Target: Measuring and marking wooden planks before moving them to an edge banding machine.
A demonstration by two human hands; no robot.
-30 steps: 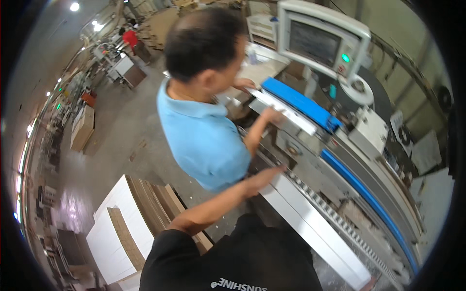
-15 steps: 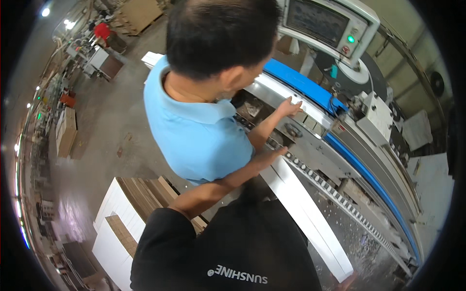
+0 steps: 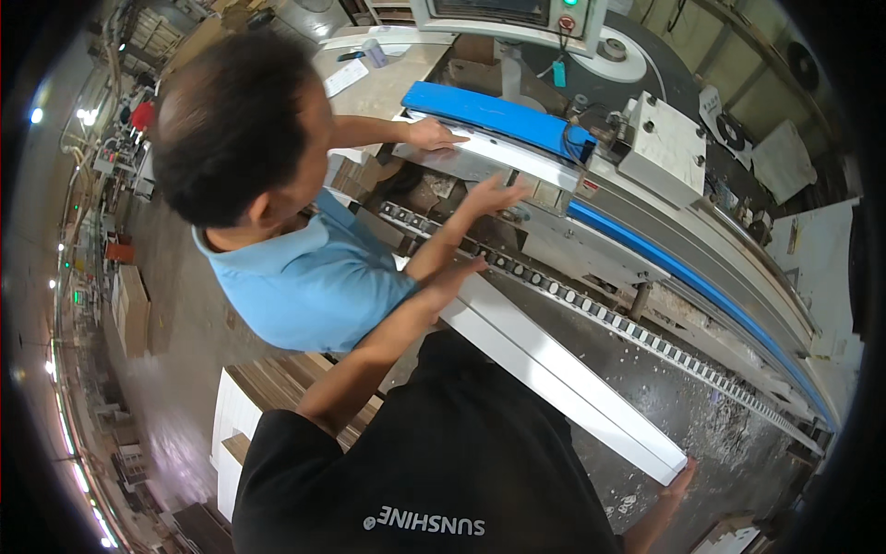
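Observation:
Two long white boards (image 3: 563, 374), side by side, lie slantwise in front of my black shirt. My left hand (image 3: 460, 274) holds them near their far left end; its fingers show only in part. At the near right end, my right hand (image 3: 681, 476) grips the boards' edge with its fingers around the corner. Beyond the boards runs a roller track (image 3: 591, 309) along a long machine (image 3: 646, 242) with a blue guard (image 3: 498, 109). A co-worker in a light blue shirt (image 3: 300, 277) stands at my left, one hand (image 3: 434, 135) touching the machine's white strip, the other (image 3: 494, 195) below it.
Stacked boards (image 3: 242, 392) stand at my left behind the co-worker. A control panel with a screen (image 3: 517, 17) rises beyond the machine. White scraps (image 3: 628, 504) litter the floor on the right. A table (image 3: 397, 65) with a cup stands at the far left of the machine.
The view has turned, and the co-worker appears further left, with a second hand now visible on the machine. My right hand shows more fully at the boards' end. Both hands stay on the boards.

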